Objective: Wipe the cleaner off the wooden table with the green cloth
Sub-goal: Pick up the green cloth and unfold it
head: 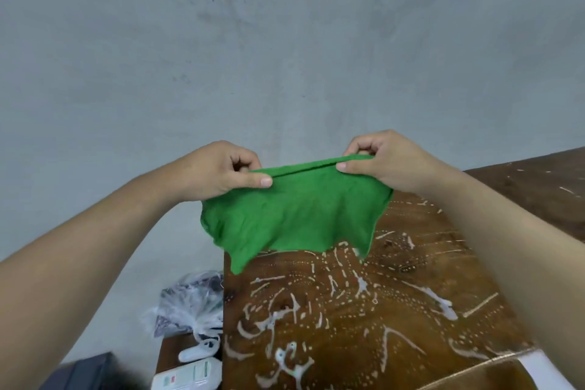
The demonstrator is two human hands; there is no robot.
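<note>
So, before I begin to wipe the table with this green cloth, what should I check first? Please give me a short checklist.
1. Grip on the green cloth: ok. The left hand and the right hand each pinch its top edge.
2. Cloth spread open: ok. It hangs flat between the hands, not bunched.
3. Cloth down on the wooden table: not ok. It is held up in the air over the far left corner.
4. Some cleaner there to wipe: ok. White streaks and dots cover much of the surface.
5. Whole surface in sight: cannot tell. The right arm hides part of the right side.
</note>
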